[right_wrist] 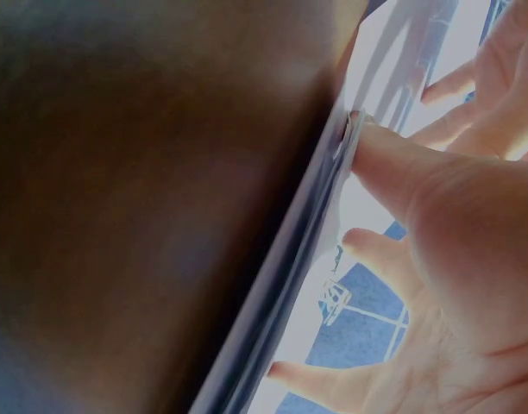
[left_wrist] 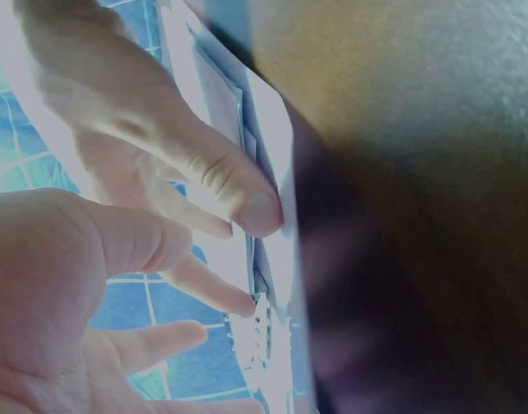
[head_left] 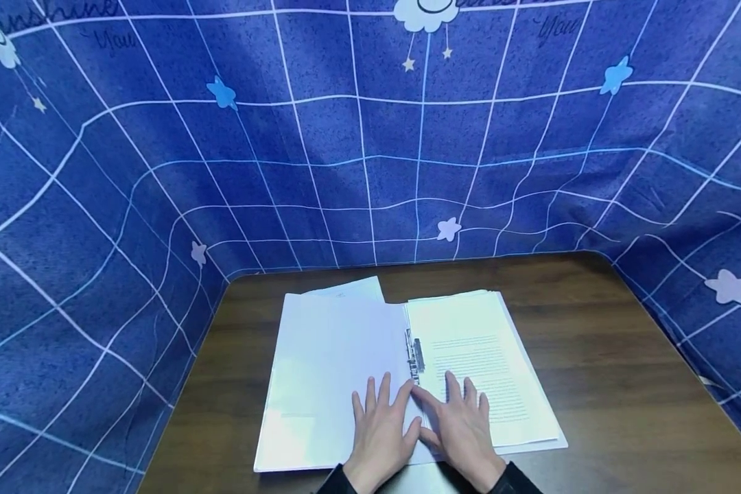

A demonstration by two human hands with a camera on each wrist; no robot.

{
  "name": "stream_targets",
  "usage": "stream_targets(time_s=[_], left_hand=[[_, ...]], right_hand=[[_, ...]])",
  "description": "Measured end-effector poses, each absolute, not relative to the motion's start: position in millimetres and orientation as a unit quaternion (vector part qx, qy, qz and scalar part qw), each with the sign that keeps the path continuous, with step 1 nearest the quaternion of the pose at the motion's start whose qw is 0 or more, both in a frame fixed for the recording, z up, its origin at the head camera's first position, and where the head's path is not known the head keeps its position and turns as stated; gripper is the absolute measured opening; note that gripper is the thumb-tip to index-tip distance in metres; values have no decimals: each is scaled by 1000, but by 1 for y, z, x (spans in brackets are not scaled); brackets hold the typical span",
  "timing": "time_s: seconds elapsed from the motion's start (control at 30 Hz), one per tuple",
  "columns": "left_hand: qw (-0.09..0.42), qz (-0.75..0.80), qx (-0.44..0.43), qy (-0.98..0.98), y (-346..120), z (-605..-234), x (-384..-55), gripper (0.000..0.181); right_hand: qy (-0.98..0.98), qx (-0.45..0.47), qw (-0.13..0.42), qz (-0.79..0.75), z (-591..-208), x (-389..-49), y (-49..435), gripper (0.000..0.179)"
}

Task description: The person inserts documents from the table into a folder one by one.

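Note:
An open white folder (head_left: 333, 370) lies on the table, its metal clip (head_left: 415, 353) standing along the spine. Printed sheets (head_left: 475, 363) cover its right side. My left hand (head_left: 383, 432) is spread, fingers straight, over the lower part of the left cover beside the spine. Close to it, my right hand (head_left: 463, 429) has its fingers spread over the lower left corner of the sheets, below the clip. The two index fingertips nearly meet at the spine. In the right wrist view, the right thumb (right_wrist: 380, 159) touches the near edge of the sheets.
Another paper (head_left: 355, 288) sticks out from beneath the folder's far left edge. The brown wooden table (head_left: 617, 384) extends to both sides. A blue cloth (head_left: 346, 165) with white lines and stars hangs behind and around the table.

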State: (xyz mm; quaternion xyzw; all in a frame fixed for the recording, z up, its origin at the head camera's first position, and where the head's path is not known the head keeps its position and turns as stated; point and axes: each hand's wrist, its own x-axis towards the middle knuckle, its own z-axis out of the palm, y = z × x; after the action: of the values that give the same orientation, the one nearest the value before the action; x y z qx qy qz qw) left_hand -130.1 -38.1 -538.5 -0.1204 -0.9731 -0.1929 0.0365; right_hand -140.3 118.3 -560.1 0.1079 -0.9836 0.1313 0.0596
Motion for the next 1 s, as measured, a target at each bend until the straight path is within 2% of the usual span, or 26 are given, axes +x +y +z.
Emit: stream_targets(time_s=[0.37,0.57,0.87,1.0], left_hand=[[28,-187,-124,-974,-39,-535,-131,53],[22,-186,-127,-974,-37,-525,-133,53],[81,-212,-144,-963,-28,-472,-159,51],[114,-241,-152,-952,-27,-442,-173,51]], right_hand=[[-988,100,19,117,-558,-142,115,55],[-987,108,23,115,-558,-142,115,53],[-987,110,7,119,-555,-140,117,57],[-984,121,28,129,-556,-139,117,53]])
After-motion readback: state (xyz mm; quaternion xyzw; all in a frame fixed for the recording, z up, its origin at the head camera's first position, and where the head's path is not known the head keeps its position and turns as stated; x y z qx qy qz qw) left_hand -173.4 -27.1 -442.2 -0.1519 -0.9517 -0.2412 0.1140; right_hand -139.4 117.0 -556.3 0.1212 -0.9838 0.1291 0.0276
